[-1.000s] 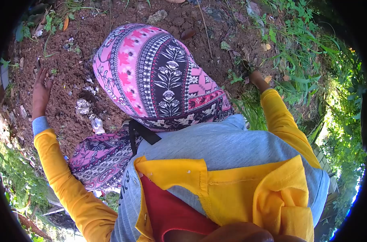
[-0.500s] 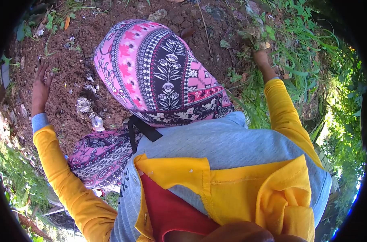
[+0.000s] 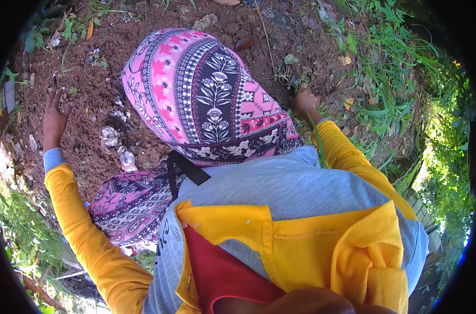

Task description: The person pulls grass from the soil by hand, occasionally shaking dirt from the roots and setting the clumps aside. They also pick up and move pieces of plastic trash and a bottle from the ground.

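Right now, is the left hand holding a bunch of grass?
No, the left hand is open with its fingers spread over the bare soil, and no grass is in it.

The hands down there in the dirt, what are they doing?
A person in yellow sleeves is crouched over a patch of bare brown soil. The right hand is closed on a small clump of weeds at the edge of the grass. The left hand is spread open, fingers on the ground. Bits of crumpled clear plastic lie in the soil beside the pink patterned trousers.
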Demonstrator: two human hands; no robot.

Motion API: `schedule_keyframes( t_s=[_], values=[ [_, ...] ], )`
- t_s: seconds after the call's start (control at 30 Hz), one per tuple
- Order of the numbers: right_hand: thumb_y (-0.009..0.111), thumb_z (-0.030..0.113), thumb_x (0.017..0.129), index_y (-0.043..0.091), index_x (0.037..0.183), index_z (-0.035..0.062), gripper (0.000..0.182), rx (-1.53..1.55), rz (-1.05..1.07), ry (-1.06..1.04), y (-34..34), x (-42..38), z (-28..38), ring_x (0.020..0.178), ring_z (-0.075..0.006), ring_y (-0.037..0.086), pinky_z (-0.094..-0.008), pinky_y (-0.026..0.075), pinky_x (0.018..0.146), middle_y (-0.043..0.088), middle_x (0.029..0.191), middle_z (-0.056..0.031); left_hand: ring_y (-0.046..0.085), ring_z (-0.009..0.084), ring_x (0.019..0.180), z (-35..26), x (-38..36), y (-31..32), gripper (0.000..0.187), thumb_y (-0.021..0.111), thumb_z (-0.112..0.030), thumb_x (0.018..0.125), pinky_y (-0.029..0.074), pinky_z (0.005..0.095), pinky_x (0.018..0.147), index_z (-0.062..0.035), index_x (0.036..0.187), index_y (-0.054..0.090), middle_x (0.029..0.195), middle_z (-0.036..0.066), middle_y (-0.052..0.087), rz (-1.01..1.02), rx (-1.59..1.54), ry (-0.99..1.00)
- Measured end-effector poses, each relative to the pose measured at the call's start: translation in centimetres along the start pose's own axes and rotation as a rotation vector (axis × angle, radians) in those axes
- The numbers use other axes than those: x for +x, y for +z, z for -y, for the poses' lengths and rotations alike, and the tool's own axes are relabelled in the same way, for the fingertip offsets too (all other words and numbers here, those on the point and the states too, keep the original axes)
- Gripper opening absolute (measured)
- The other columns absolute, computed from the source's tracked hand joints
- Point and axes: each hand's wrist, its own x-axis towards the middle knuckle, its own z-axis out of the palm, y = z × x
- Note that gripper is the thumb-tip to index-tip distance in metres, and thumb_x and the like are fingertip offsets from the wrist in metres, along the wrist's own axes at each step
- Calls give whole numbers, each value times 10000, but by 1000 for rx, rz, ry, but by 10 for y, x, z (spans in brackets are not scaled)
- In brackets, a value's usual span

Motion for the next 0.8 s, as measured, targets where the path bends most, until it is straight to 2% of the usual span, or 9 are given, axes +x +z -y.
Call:
schedule_keyframes(
  t_s=[0.07, 0.17, 0.27, 0.37, 0.43, 0.5, 0.6, 0.7, 0.8],
  values=[
    [592, 331, 763, 371, 1193, -15, 594, 64, 61, 5, 5, 16, -9, 966, -368, 554, -432, 445, 817, 551, 1051, -252, 338, 322, 1218, 3, -1, 3, 547, 614, -195, 761, 302, 366, 1004, -95, 1259, 410, 1340, 151, 332, 12, 9, -6],
    [584, 375, 764, 499, 1073, -18, 507, 150, 64, -47, 11, 43, -19, 945, -366, 561, -418, 449, 802, 566, 1000, -256, 327, 319, 1225, 10, -2, 9, 562, 615, -169, 750, 297, 362, 1008, -96, 1264, 401, 1337, 153, 336, 13, -7, -5],
    [580, 364, 771, 567, 946, -42, 441, -56, 195, -222, -3, 60, -32, 921, -360, 567, -394, 454, 797, 574, 979, -251, 327, 318, 1226, 11, -4, 9, 561, 611, -156, 750, 294, 359, 1010, -89, 1265, 398, 1336, 154, 336, 37, -22, -17],
    [584, 359, 769, 572, 911, -66, 448, -17, 141, -245, -15, 57, -42, 905, -374, 564, -399, 453, 790, 582, 949, -245, 337, 317, 1219, 7, -7, 6, 541, 600, -177, 764, 296, 358, 1007, -82, 1260, 405, 1334, 153, 341, 33, -31, -49],
    [588, 359, 767, 562, 894, -83, 460, 112, 9, -309, -49, 47, -43, 893, -385, 559, -407, 452, 782, 577, 937, -259, 346, 315, 1214, 10, -6, 4, 522, 589, -201, 778, 298, 357, 1004, -77, 1254, 413, 1331, 154, 345, 30, -34, -57],
    [585, 363, 769, 551, 910, -79, 465, 198, -109, -169, -90, 39, -35, 893, -385, 556, -412, 449, 782, 574, 926, -267, 353, 315, 1209, 13, -6, 7, 508, 581, -226, 790, 299, 357, 1002, -74, 1247, 421, 1328, 156, 349, 33, -29, -48],
    [576, 368, 771, 556, 923, -17, 414, 163, -327, -254, -59, 82, -59, 897, -378, 554, -430, 440, 789, 578, 901, -258, 361, 316, 1203, 17, 0, 15, 495, 574, -271, 808, 302, 354, 997, -73, 1239, 433, 1321, 162, 356, 17, -6, -36],
    [575, 358, 770, 559, 952, -17, 417, 37, -130, -175, -57, 75, -66, 918, -373, 551, -429, 440, 803, 570, 955, -258, 362, 323, 1201, 13, 1, 7, 498, 571, -292, 811, 303, 358, 995, -74, 1238, 435, 1314, 168, 364, 30, 1, -25],
    [551, 517, 749, 544, 995, -37, 607, 144, -108, -55, -42, 74, -60, 943, -375, 551, -429, 436, 820, 568, 990, -257, 362, 329, 1201, 13, -3, 0, 508, 570, -304, 812, 304, 364, 994, -67, 1240, 433, 1306, 179, 369, 6, -46, 4]
  ],
)
